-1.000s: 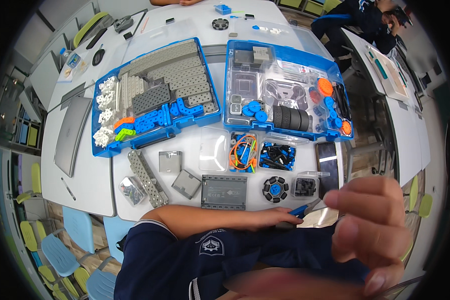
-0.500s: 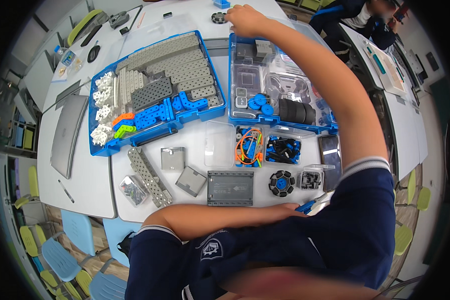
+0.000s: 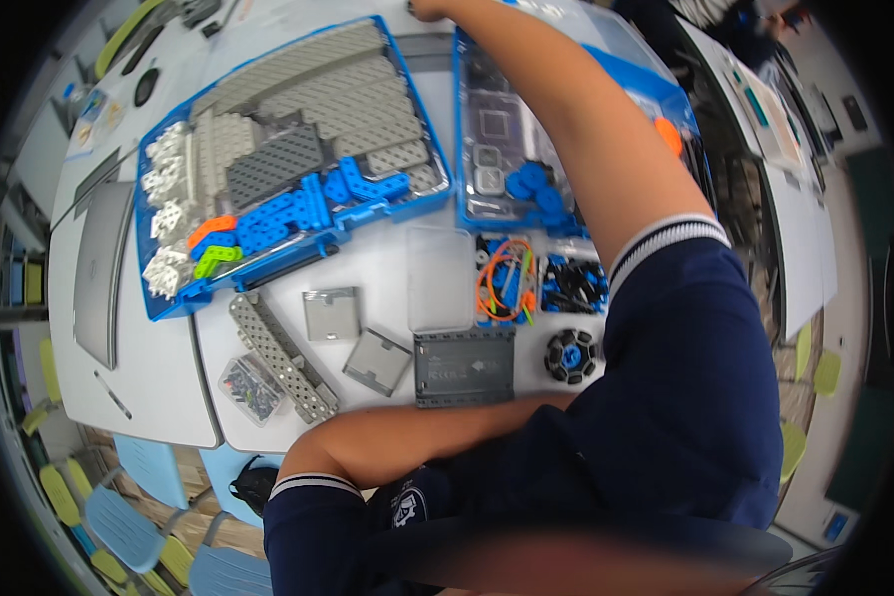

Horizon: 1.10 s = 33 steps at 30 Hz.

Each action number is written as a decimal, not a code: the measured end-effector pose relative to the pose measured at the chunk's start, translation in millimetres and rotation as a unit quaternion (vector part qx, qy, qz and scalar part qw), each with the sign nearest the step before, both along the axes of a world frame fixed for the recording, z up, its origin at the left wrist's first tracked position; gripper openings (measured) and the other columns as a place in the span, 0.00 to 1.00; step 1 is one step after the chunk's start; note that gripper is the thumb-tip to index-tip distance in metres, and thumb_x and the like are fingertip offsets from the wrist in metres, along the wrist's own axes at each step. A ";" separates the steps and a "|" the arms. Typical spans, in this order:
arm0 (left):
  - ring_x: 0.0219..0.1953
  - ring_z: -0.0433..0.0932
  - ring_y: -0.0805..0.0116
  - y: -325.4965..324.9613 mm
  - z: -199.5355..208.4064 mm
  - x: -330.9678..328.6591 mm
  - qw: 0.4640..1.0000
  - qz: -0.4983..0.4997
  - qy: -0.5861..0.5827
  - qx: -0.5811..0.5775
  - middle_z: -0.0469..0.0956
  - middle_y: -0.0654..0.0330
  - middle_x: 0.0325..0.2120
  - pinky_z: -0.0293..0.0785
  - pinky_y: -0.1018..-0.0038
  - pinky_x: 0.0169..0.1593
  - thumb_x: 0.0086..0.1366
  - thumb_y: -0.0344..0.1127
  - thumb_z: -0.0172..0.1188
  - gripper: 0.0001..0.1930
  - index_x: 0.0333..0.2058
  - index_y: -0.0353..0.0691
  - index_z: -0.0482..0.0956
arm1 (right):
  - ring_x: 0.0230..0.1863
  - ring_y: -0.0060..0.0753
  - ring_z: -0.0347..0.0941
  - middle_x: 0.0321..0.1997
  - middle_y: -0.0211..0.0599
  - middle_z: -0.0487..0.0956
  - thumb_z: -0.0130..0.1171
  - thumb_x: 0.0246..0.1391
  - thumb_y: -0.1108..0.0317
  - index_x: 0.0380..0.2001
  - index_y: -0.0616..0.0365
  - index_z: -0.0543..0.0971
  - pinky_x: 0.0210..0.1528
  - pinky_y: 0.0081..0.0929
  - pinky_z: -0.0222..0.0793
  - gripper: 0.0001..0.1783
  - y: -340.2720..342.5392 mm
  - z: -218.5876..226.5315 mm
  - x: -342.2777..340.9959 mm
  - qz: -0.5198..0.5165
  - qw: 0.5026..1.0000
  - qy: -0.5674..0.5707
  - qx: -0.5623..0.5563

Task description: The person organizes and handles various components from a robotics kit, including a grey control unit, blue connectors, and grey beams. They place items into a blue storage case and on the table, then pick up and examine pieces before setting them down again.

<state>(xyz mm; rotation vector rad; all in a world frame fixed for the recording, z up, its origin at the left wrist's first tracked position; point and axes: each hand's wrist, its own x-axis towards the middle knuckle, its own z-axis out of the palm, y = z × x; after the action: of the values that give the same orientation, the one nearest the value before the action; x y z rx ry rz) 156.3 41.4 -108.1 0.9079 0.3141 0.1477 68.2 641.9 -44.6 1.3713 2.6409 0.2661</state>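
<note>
My right arm reaches far across the table, and my right hand (image 3: 431, 9) is cut off by the upper edge. Its fingers look curled in at a small dark piece (image 3: 411, 8), too cropped to name. My left forearm (image 3: 447, 429) lies across my front at the near table edge; the left hand is hidden behind my right sleeve. Just past that forearm lies a grey rectangular electronics module (image 3: 465, 366). Right of it is a black roller wheel with a blue hub (image 3: 571, 356). Two grey square blocks (image 3: 332, 314) sit to the left.
A blue case (image 3: 391, 211) holds grey perforated plates and white, blue, orange and green parts. A second blue case (image 3: 461, 129) lies under my right arm. Small clear boxes (image 3: 439, 278) hold cables and connectors. A grey perforated beam (image 3: 282, 358) and laptop (image 3: 103, 273) lie left.
My right hand has gone farther up, partly out of view. My right sleeve has swung left and forward, covering the left hand, the phone and a small parts box. The whole view has shifted.
</note>
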 end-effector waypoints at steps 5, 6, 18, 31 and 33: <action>0.40 0.76 0.78 -7.5 -0.3 4.0 0.999 -0.020 0.013 0.028 0.79 0.64 0.38 0.73 0.76 0.43 0.70 0.52 0.62 0.23 0.52 0.38 0.76 | 0.44 0.46 0.82 0.45 0.53 0.84 0.69 0.50 0.66 0.49 0.63 0.79 0.46 0.33 0.79 0.23 -55.0 61.5 30.2 0.143 0.897 0.411 0.074; 0.40 0.76 0.78 -8.4 -0.5 6.3 0.999 -0.024 0.014 0.030 0.79 0.64 0.38 0.73 0.76 0.43 0.71 0.52 0.62 0.23 0.52 0.38 0.76 | 0.43 0.43 0.83 0.45 0.53 0.84 0.70 0.50 0.67 0.49 0.63 0.80 0.45 0.35 0.79 0.23 -70.9 89.3 44.9 0.196 0.834 0.514 0.033; 0.33 0.68 0.84 -10.5 13.2 3.6 0.994 -0.031 0.039 -0.098 0.72 0.72 0.30 0.68 0.81 0.37 0.71 0.52 0.64 0.16 0.40 0.46 0.74 | 0.37 0.28 0.80 0.39 0.37 0.83 0.68 0.57 0.74 0.55 0.68 0.80 0.43 0.26 0.79 0.22 -372.6 182.9 279.5 -0.202 0.820 0.473 -0.250; 0.31 0.65 0.82 -7.9 36.6 -3.6 0.997 0.002 0.070 0.021 0.70 0.72 0.27 0.65 0.80 0.35 0.70 0.54 0.64 0.18 0.35 0.46 0.73 | 0.32 0.31 0.82 0.30 0.41 0.82 0.49 0.52 0.85 0.52 0.70 0.80 0.38 0.25 0.79 0.23 -413.6 110.5 297.7 -0.248 0.818 0.447 -0.264; 0.40 0.71 0.82 -5.7 40.6 -3.1 0.996 -0.024 0.081 0.037 0.73 0.69 0.33 0.69 0.80 0.43 0.74 0.48 0.61 0.14 0.37 0.45 0.72 | 0.25 0.34 0.80 0.24 0.43 0.80 0.48 0.50 0.88 0.45 0.73 0.82 0.31 0.28 0.77 0.20 -417.2 105.6 293.8 -0.243 0.854 0.414 -0.200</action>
<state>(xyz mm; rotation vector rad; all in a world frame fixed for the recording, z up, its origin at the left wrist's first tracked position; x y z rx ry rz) 153.3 35.7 -67.5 1.0027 0.4400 0.0420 362.0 224.7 61.0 2.2421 2.4737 -1.1044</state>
